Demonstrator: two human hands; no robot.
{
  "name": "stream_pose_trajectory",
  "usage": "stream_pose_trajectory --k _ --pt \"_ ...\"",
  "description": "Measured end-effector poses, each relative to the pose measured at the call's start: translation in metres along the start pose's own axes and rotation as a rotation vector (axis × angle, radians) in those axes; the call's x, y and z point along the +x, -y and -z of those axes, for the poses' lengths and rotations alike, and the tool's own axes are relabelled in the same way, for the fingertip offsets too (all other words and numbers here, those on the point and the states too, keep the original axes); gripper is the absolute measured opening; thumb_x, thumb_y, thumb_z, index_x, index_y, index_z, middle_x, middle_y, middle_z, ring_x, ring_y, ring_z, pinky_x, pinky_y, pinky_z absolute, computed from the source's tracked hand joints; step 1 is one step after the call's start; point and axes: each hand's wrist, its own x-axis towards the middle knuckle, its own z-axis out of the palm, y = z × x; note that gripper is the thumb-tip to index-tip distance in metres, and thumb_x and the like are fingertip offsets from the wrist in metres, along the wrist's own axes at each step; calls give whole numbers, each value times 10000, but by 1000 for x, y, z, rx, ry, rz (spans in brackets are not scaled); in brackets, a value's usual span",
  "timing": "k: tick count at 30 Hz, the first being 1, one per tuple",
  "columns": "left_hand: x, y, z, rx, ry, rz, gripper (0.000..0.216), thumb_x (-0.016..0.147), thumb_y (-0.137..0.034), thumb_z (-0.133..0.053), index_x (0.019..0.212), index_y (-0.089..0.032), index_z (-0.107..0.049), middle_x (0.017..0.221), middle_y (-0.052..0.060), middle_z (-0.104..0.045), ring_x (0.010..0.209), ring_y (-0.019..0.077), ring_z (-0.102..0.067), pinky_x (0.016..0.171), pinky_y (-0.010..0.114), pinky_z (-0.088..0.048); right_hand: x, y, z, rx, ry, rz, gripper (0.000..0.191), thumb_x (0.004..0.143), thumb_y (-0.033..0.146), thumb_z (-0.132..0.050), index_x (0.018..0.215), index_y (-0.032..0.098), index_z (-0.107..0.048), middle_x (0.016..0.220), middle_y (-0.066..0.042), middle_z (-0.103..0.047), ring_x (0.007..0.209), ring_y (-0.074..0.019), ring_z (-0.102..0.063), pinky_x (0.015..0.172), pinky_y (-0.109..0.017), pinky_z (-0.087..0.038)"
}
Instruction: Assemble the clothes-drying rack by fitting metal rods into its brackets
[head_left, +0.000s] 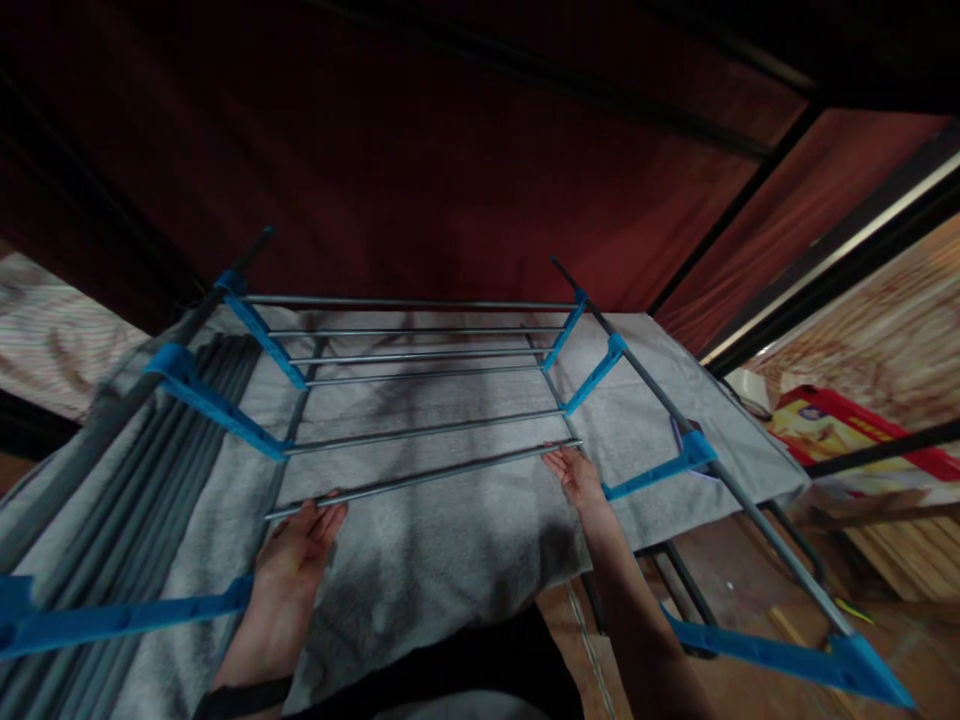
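A grey towel lies spread over a clothes drying rack with blue plastic brackets and thin metal rods. My left hand rests flat on the towel near its left edge, fingers stretched toward the nearest rod. My right hand lies on the towel at the right end of that rod, fingers extended and touching the fabric. Neither hand holds anything.
A dark red curtain or wall stands behind the rack. The rack's side arm runs down to the right with blue ends. A red and yellow box lies on the wooden floor at right. Striped fabric shows at left.
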Motion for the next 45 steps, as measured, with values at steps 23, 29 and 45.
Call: stream_pose_trajectory --k 23,29,45 --pt "1 -3 -7 42 22 47 379 1065 87 -618 824 -187 -722 776 18 -781 649 139 -788 691 216 -731 13 -4 -6 -114 -89 -23 344 937 310 -1014 898 281 -673 690 18 -768 629 -197 -770 655 -323 -718" --pt "-8 -6 -11 22 6 65 398 1106 84 -582 825 -172 -701 723 0 -752 596 118 -766 695 205 -730 11 -1 -10 -152 -98 -30 343 953 336 -1011 912 267 -677 686 -2 -779 597 -188 -765 605 -288 -699" --pt "-15 -5 -12 7 -4 50 381 1093 90 -569 830 -152 -701 759 33 -784 584 127 -766 694 230 -726 2 3 -9 -169 -102 -18 305 911 222 -950 858 273 -654 687 7 -768 632 -197 -783 669 -304 -724"
